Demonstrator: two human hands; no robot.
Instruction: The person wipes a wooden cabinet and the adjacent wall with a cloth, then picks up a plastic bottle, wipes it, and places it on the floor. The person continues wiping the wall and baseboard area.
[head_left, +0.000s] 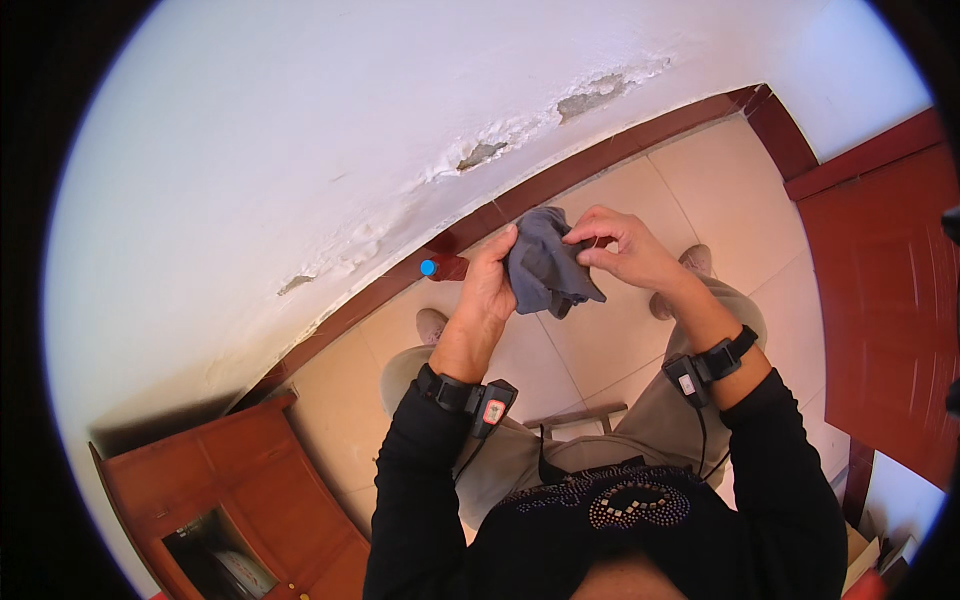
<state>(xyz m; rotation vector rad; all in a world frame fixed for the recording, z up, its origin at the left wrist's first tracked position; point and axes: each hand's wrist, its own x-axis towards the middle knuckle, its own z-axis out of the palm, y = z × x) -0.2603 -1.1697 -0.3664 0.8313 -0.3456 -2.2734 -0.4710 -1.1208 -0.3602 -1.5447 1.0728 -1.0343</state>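
Observation:
A bunched dark grey-blue cloth (546, 262) hangs in the air in front of me. My left hand (491, 276) grips its left side, thumb up and the other fingers hidden behind the fabric. At the cloth's upper right is my right hand (619, 246), thumb and forefinger curled near each other by its edge; whether they pinch a thread or a bit of fabric cannot be told. Both forearms wear black straps with small devices. Beyond my left hand a bottle with a blue cap (428, 268) and reddish contents stands by the wall, partly hidden.
A white wall (300, 150) with peeling plaster and a dark red skirting (525, 191) runs across ahead. A reddish wooden cabinet (247, 480) stands at lower left, a red door (885, 300) at right. Part of a low stool (581, 415) shows between my legs above the tiled floor.

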